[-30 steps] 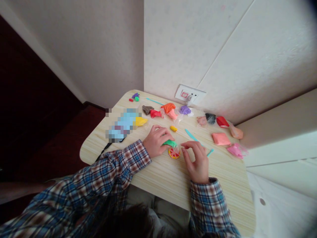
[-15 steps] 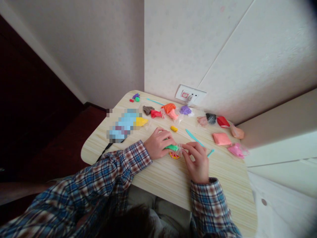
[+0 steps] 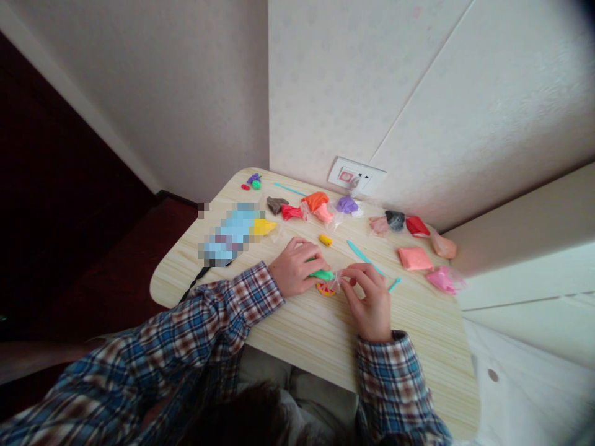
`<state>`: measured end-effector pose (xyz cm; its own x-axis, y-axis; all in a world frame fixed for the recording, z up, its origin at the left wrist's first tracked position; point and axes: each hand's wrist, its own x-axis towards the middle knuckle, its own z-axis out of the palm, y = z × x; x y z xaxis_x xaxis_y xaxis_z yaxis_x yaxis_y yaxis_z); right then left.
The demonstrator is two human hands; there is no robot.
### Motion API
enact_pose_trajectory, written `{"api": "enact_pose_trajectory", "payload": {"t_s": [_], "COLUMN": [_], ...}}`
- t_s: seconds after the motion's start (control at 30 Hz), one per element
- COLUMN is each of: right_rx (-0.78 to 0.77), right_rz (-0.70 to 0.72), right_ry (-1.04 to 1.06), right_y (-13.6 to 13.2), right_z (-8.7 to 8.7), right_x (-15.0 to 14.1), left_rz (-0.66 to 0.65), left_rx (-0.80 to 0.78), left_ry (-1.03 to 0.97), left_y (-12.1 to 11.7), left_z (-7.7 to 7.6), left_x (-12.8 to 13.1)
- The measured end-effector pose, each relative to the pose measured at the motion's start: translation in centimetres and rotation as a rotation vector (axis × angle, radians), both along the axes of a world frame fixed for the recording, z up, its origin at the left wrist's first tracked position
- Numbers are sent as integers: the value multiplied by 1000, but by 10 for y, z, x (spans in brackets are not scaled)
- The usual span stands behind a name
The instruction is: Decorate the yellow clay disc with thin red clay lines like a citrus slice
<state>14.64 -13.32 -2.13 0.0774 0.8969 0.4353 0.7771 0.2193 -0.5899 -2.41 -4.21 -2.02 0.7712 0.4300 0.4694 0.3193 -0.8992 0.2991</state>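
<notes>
**Both hands on a soft green lump in clear plastic wrapping [image 3: 321,273]**

In the head view, the left hand [image 3: 297,269] curled over the green lump, its grip closed on it with one end showing past the fingers. The right hand [image 3: 370,300] faced it, thumb and forefinger drawn together at the loose end of the wrapping; the grip looked pinched shut on the film, though the clear plastic was hard to make out there. A round red-and-yellow segmented disc [image 3: 326,290] lay on the pale wood-grain surface [image 3: 418,334] just below the lump, partly covered by the wrapping.

A short yellow roll [image 3: 325,240] lay beyond the hands. A flat turquoise blade-shaped tool [image 3: 365,255] lay beyond the right hand, and a thin turquoise round-tipped tool [image 3: 395,284] beside it. Farther back sat a crumpled purple packet [image 3: 347,205] and a bright orange packet [image 3: 317,201]. To the right were a flat coral packet [image 3: 415,259] and a shiny pink packet [image 3: 443,280], near each other. A pixelated light-blue object [image 3: 232,232] lay at the left, touching or near a yellow packet [image 3: 264,227].
</notes>
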Motion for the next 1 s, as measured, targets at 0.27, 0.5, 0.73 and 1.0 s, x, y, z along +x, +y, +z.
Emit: {"api": "enact_pose_trajectory", "payload": {"t_s": [0.27,0.5,0.73,1.0], "right_rx": [43,83,19,-65], "right_rz": [-10,-66,-86,5], "right_ry": [-35,-28,696,1160], "right_y": [-1,-3,3,5], "right_z": [2,3,-2,0], "right_x": [-1,-2,9,15], "left_rz": [-9,-18,50,137], "left_rx": [20,-2,-3,-57], "left_ry": [-48,-9,-73,-78], "left_y": [0,3,6,6], "left_z": [-2,-2,-3,0], "left_x": [1,0,-2,-2]}}
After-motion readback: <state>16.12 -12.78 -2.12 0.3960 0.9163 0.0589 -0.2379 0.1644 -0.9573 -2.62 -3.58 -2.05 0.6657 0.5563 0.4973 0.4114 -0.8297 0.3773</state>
